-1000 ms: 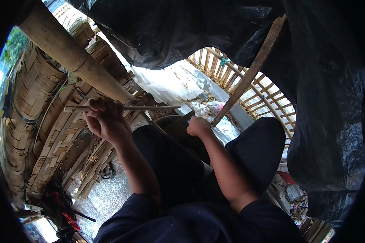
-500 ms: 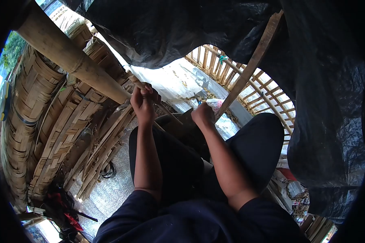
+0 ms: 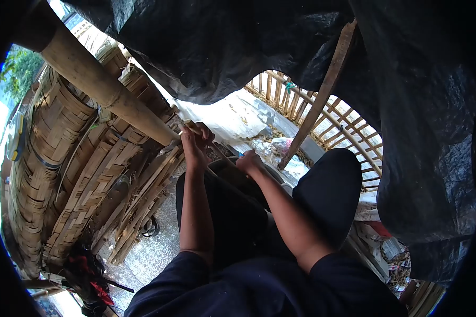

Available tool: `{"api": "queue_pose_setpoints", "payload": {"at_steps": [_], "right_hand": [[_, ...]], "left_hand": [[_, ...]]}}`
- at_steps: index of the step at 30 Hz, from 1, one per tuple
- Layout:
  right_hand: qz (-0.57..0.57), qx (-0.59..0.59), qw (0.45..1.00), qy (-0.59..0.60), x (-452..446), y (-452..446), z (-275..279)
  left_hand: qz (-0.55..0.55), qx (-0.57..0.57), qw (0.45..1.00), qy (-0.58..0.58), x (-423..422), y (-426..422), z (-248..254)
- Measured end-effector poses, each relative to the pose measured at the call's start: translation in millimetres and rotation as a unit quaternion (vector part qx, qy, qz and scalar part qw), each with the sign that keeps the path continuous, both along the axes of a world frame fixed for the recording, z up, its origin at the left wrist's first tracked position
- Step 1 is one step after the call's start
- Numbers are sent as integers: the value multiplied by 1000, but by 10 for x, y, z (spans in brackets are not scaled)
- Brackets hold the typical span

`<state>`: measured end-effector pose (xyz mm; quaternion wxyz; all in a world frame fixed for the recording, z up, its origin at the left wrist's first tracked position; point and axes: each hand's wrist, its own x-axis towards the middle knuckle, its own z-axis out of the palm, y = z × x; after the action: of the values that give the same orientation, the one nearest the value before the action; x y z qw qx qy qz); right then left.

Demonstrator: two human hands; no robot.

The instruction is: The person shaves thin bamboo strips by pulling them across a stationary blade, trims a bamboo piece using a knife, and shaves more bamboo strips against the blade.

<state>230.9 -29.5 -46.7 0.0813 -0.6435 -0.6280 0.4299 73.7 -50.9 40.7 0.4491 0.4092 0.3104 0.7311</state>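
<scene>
My left hand point(image 3: 195, 141) is closed around a bamboo stick point(image 3: 222, 157). The stick's pale upper end pokes out by the thumb, and its lower part slopes down to the right. My right hand point(image 3: 250, 162) is a fist beside the stick's lower part, holding a small knife-like tool with a blue part point(image 3: 241, 155); most of it is hidden in the fingers. Below the hands, between my bent knees, is a dark round container point(image 3: 272, 174), partly covered by my right forearm.
Rolled woven bamboo panels point(image 3: 42, 169) stand at left under a thick bamboo pole point(image 3: 98, 87). Split bamboo strips point(image 3: 137, 216) lie by my left leg. Black plastic sheeting point(image 3: 428, 158) hangs above and at right. A wooden post point(image 3: 320, 98) slants before a bamboo lattice point(image 3: 349, 140).
My right hand has moved left and down, closer to the stick. My left hand has lowered a little and shifted right, still gripping the stick. The whole view has shifted slightly.
</scene>
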Motion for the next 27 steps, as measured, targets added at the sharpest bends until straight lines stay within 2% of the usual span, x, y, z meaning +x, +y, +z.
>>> {"api": "queue_pose_setpoints", "payload": {"at_steps": [2, 4, 6, 7, 8, 9, 11, 12, 14, 16, 17, 20, 21, 22, 24, 25, 27], "right_hand": [[-3, -47, 998, 29, 18, -66, 135], [24, 3, 1000, 1, -75, 8, -418], [-100, -10, 988, 115, -206, -46, -667], [-154, -21, 980, 125, -307, -120, -664], [-157, -20, 979, 130, -368, -161, -661], [-153, 30, 977, 144, -423, -222, -603], [-148, 83, 971, 168, -443, -281, -503], [-152, 82, 970, 172, -387, -263, -387], [-156, -56, 963, 214, -188, -219, -115], [-164, -17, 962, 215, -51, -127, -208], [-212, -28, 949, 232, 29, -57, -234], [-339, -5, 905, 256, 230, 150, -320], [-367, 21, 896, 250, 263, 190, -265], [-365, 23, 897, 249, 302, 206, -215], [-388, -18, 880, 273, 383, 163, -109], [-376, 4, 888, 265, 376, 159, -212], [-348, 41, 903, 250, 290, 164, -311]], "left_hand": [[-18, -45, 997, -65, 25, 0, 124], [-33, -27, 997, -58, 67, 11, 208], [-14, -48, 999, 16, 116, 23, 318], [-16, -47, 999, 20, 107, 22, 365], [-55, -38, 996, 58, 86, 34, 415], [-94, -30, 990, 98, 58, 45, 444], [-103, -37, 991, 77, 39, 78, 422], [-110, -41, 992, 51, 32, 113, 385], [-118, -67, 990, 27, -10, 123, 323], [-80, -106, 990, 39, -3, 82, 382], [-88, -51, 993, 67, 4, 87, 415], [-130, -73, 989, 5, -47, 88, 397], [-79, -51, 995, -18, 85, 76, 457], [-78, -49, 996, -19, 149, 95, 473], [-42, -54, 998, 4, 245, 126, 476], [-15, -91, 996, 17, 301, 147, 470], [-35, -74, 997, 15, 332, 203, 446]]}}
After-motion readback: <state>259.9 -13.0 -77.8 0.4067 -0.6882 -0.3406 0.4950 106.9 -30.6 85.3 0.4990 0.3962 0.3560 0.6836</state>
